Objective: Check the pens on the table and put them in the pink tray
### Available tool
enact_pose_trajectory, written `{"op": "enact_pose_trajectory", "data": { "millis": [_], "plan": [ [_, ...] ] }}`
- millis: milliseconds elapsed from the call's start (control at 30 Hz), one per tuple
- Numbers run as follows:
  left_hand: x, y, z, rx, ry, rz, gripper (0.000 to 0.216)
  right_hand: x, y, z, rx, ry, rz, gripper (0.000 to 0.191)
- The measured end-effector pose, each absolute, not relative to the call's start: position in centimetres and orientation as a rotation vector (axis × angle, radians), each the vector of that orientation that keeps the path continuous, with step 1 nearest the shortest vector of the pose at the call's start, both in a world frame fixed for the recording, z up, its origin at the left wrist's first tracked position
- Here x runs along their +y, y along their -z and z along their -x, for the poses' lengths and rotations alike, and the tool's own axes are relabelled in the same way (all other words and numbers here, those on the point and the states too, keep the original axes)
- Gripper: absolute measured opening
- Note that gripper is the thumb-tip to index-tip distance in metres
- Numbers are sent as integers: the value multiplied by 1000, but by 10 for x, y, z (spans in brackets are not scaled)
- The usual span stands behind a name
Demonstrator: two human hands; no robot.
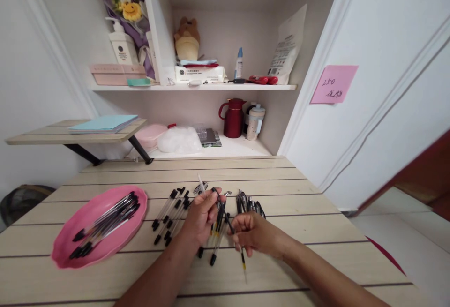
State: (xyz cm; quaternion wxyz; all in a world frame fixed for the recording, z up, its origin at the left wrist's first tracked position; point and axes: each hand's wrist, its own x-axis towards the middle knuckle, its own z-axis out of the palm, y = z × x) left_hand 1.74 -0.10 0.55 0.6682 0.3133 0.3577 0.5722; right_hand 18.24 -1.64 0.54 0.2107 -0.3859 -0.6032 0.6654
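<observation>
My left hand [206,214] is closed on a clear pen barrel [201,183], whose end sticks up past the thumb. My right hand [250,233] pinches a black ink refill [243,259] with a yellow band near its lower end. The refill slants up so that its upper end lies by my left fingertips; whether those fingers grip it too is hard to see. Beneath and between my hands lie pens with black caps [213,259], partly hidden. Left of my left hand are several clear pen barrels with black ends [168,222]. Dark pen parts [260,209] lie behind my right hand.
A pink oval tray [63,261] holding several black-capped pens [105,225] stands at the left of the slatted table [302,269]. A small raised shelf [38,134] with blue paper [103,123] is behind it. At the back stand a red jug [233,118] and a cup [255,123].
</observation>
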Motion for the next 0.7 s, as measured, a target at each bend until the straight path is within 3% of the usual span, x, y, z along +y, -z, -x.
{"op": "enact_pose_trajectory", "data": {
  "millis": [167, 433, 700],
  "plan": [
    [-2, -9, -14, 874, -1307, -789, 31, -17, -11, -186, -1700, -1815, 1094, 7],
    [-14, -5, -31, 1031, -1125, -995, 23, 8, -29, -172, -1565, -1240, 1122, 20],
    [-16, -7, -29, 1003, -1032, -1087, 27, 12, -30, -171, -1589, -1198, 1085, 16]
  ]
}}
